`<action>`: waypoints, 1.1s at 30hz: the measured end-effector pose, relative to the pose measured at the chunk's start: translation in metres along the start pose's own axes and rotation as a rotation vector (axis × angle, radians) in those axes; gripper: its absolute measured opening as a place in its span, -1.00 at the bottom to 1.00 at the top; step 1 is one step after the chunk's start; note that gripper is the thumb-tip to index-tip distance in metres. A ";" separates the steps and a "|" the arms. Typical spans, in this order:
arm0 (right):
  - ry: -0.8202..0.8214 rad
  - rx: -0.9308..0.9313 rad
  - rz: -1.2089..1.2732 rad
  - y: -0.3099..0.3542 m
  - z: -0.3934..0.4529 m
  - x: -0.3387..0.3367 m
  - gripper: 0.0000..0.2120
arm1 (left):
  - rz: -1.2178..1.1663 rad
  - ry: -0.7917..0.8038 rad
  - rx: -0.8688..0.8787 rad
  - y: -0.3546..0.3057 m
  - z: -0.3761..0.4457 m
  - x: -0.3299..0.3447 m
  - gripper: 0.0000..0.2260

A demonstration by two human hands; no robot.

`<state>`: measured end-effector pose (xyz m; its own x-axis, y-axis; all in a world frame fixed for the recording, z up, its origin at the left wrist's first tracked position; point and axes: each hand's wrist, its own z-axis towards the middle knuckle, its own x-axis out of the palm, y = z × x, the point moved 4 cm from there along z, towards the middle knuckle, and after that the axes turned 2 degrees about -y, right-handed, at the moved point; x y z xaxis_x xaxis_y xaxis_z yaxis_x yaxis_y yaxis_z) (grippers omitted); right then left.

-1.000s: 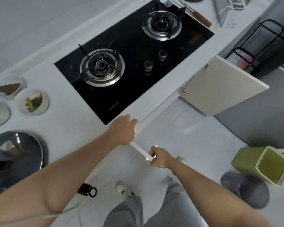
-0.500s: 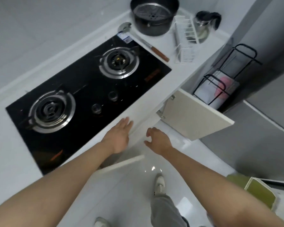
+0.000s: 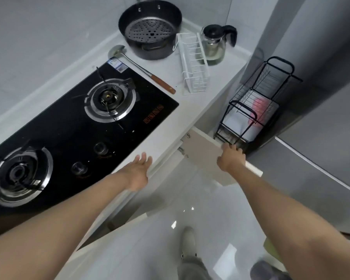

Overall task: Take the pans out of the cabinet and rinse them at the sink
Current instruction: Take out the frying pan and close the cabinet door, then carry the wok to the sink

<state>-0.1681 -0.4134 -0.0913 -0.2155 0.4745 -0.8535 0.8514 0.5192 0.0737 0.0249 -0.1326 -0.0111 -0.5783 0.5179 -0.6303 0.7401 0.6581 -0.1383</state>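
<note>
- The worktop (image 3: 216, 81) ran along the wall and carried everything in reach; the cabinet I needed sat beneath it, so I stood close with both arms stretched forward and down.
- The black gas hob (image 3: 73, 126) filled most of the worktop, both burners bare, nothing cooking.
- The right cabinet door (image 3: 204, 156) stood swung out from its hinges, near the black wire rack (image 3: 257, 110) on the floor beside it. My right hand (image 3: 230, 159) had its grip curled over the door's top edge, I judged to steer the door and clear the opening.
- A second door edge (image 3: 109, 233) stood out lower left, also open.
- A deep black pot (image 3: 150, 31) with a perforated steamer plate sat at the back corner of the worktop, well apart from my hands. Whether it counted among the pans I could not tell.
- The pans I was after did not show: the cabinet's inside was hidden under the worktop lip, and no sink was in view.
- The white wire rack (image 3: 193, 63) stood between the pot and the glass jug (image 3: 214, 45).
- My left hand (image 3: 138, 170) hung released, fingers spread, over the worktop's front edge, holding nothing, likely for balance.
- A ladle (image 3: 141, 69) lay just behind the hob.
</note>
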 end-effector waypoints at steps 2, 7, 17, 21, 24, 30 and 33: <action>0.004 -0.043 0.043 0.010 -0.009 0.004 -0.61 | 0.015 0.010 -0.009 -0.002 -0.001 -0.003 -0.27; 0.067 -0.072 0.276 0.061 -0.054 0.035 -0.66 | 0.029 -0.011 -0.038 -0.009 -0.005 -0.003 -0.22; 0.158 -0.218 0.497 0.160 -0.111 0.053 -0.47 | -0.243 -0.214 -0.003 0.004 -0.025 0.003 -0.40; -0.100 -0.409 0.551 0.180 -0.157 0.005 -0.70 | -0.368 -0.422 0.009 0.031 -0.081 0.015 -0.48; -0.112 -0.674 0.504 0.248 -0.218 -0.018 -0.69 | -0.474 -0.568 -0.061 0.067 -0.151 0.029 -0.56; 0.038 -1.140 0.446 0.409 -0.405 -0.003 -0.72 | -0.722 -0.924 -0.338 0.169 -0.355 0.093 -0.76; 0.077 -1.356 0.378 0.467 -0.516 0.025 -0.72 | -0.768 -1.028 -0.543 0.218 -0.460 0.158 -0.72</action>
<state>-0.0223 0.2078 0.1879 -0.1438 0.7514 -0.6439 -0.2432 0.6039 0.7590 -0.0633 0.3438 0.2105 -0.0902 -0.5384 -0.8378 -0.0049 0.8415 -0.5402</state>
